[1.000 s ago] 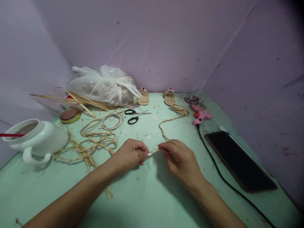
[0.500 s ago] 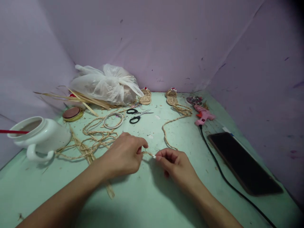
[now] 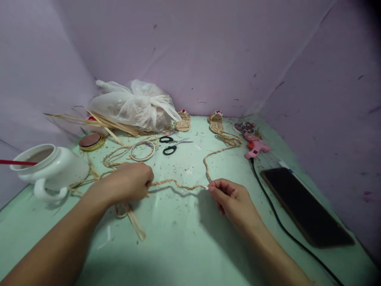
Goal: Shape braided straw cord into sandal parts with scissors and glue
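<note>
The braided straw cord (image 3: 178, 185) stretches just above the green surface (image 3: 184, 238) between both hands. Its long axis runs left to right in a slight wave, and its white-wrapped tip points right. The left hand (image 3: 131, 183) has its grip clamped on the cord's left part. The right hand (image 3: 233, 198) pinches the white tip between its fingertips. At far left a white ceramic jug (image 3: 56, 171) lies tilted, mouth facing left, with a red stick (image 3: 14, 162) reaching into it. Its other contents cannot be made out. Behind, a knotted plastic bag (image 3: 133, 105) holds something pale and indistinct.
</note>
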`<action>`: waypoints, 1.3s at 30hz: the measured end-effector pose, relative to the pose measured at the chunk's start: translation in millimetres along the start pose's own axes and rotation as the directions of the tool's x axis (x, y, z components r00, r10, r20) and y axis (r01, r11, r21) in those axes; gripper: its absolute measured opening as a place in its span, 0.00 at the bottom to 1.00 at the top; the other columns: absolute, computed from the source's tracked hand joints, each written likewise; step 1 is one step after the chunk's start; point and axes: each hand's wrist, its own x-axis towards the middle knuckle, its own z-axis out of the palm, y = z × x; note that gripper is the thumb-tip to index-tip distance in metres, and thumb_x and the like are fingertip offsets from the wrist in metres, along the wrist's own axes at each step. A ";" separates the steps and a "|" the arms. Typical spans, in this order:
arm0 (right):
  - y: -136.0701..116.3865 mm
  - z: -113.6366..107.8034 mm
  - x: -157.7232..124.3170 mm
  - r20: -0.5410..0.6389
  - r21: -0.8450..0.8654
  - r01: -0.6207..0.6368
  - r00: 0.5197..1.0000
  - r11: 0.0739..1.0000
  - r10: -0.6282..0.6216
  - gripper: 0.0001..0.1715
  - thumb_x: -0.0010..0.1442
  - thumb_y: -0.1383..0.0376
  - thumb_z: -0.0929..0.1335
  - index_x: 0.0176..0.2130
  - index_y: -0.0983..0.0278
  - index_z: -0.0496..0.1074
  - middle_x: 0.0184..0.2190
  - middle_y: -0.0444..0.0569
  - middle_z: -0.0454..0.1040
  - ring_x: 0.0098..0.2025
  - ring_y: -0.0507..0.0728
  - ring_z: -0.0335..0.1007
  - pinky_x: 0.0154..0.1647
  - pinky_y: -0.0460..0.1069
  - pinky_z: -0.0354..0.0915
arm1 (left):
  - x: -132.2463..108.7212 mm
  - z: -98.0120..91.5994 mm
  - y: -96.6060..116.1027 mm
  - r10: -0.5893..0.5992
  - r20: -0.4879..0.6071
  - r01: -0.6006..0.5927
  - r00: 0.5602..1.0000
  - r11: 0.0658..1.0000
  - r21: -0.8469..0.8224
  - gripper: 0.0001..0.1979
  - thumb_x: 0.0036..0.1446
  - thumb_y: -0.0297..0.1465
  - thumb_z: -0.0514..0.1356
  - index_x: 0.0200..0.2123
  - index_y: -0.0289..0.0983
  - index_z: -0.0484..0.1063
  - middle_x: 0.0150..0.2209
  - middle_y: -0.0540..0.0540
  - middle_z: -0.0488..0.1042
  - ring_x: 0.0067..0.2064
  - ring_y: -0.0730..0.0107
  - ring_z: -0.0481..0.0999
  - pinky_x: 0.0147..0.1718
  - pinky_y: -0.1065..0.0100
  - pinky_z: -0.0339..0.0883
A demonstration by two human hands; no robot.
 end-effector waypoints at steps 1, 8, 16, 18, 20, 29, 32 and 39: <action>-0.1 1.2 -0.5 0.001 -0.001 -0.012 1.000 1.000 0.012 0.07 0.44 0.62 0.67 0.22 0.65 0.69 0.11 0.37 0.58 0.14 0.47 0.51 0.14 0.43 0.49 | -0.6 -4.6 -6.3 -0.037 -0.053 0.035 0.998 0.999 -0.029 0.08 0.43 0.27 0.53 0.21 0.37 0.72 0.22 0.46 0.72 0.25 0.65 0.68 0.24 0.68 0.53; 2.8 30.4 -16.5 0.262 0.301 -0.263 0.947 0.917 0.186 0.10 0.42 0.62 0.70 0.23 0.66 0.69 0.14 0.39 0.63 0.14 0.47 0.56 0.12 0.42 0.58 | 4.3 -6.4 -1.6 -0.046 -0.691 -0.129 0.721 0.971 -0.199 0.26 0.51 0.22 0.48 0.55 0.32 0.60 0.53 0.41 0.65 0.49 0.63 0.67 0.46 0.65 0.60; 4.3 30.7 -18.2 0.219 0.602 -0.346 0.938 0.720 0.267 0.11 0.42 0.64 0.73 0.26 0.68 0.70 0.19 0.41 0.67 0.18 0.45 0.60 0.16 0.41 0.65 | -4.6 35.2 80.2 0.031 -0.109 -0.107 0.994 0.574 -0.812 0.10 0.46 0.28 0.54 0.16 0.35 0.68 0.14 0.51 0.64 0.17 0.74 0.65 0.16 0.73 0.55; 3.0 29.6 -17.5 0.229 0.614 -0.346 0.938 0.710 0.259 0.11 0.42 0.64 0.73 0.25 0.68 0.70 0.18 0.41 0.67 0.17 0.45 0.60 0.15 0.40 0.65 | -0.7 45.2 88.9 0.016 0.128 0.121 0.992 0.234 -0.965 0.06 0.44 0.29 0.55 0.19 0.35 0.67 0.14 0.53 0.63 0.13 0.78 0.59 0.11 0.75 0.48; 1.9 29.3 -17.0 0.218 0.601 -0.330 0.944 0.728 0.248 0.11 0.42 0.64 0.72 0.25 0.68 0.70 0.17 0.41 0.67 0.17 0.45 0.60 0.15 0.41 0.65 | 6.0 53.8 92.0 -0.011 0.165 0.163 0.986 -0.135 -0.977 0.04 0.42 0.29 0.58 0.25 0.35 0.67 0.18 0.52 0.67 0.14 0.80 0.59 0.11 0.77 0.47; 3.3 27.0 -15.9 0.229 0.438 -0.250 0.960 0.863 0.162 0.15 0.42 0.58 0.73 0.25 0.69 0.72 0.18 0.43 0.68 0.19 0.47 0.61 0.20 0.45 0.66 | 13.1 60.7 90.2 -0.075 0.089 0.043 0.993 -0.476 -0.878 0.08 0.40 0.29 0.64 0.24 0.32 0.69 0.12 0.54 0.64 0.14 0.83 0.59 0.13 0.79 0.50; 2.0 24.2 -14.8 0.217 0.384 -0.246 0.961 0.890 0.172 0.17 0.42 0.56 0.73 0.26 0.69 0.74 0.18 0.42 0.69 0.15 0.45 0.57 0.19 0.45 0.63 | 13.9 60.4 89.7 -0.090 0.122 0.061 0.989 -0.498 -0.865 0.07 0.41 0.28 0.64 0.23 0.32 0.68 0.12 0.54 0.63 0.14 0.83 0.58 0.12 0.79 0.49; 0.6 22.1 -11.7 0.177 0.282 -0.204 0.971 0.937 0.158 0.14 0.41 0.59 0.73 0.24 0.69 0.74 0.14 0.41 0.66 0.14 0.46 0.57 0.14 0.42 0.57 | 15.7 60.1 89.1 -0.089 0.102 0.043 0.991 -0.510 -0.859 0.07 0.39 0.27 0.65 0.23 0.31 0.69 0.15 0.52 0.68 0.15 0.82 0.61 0.13 0.78 0.53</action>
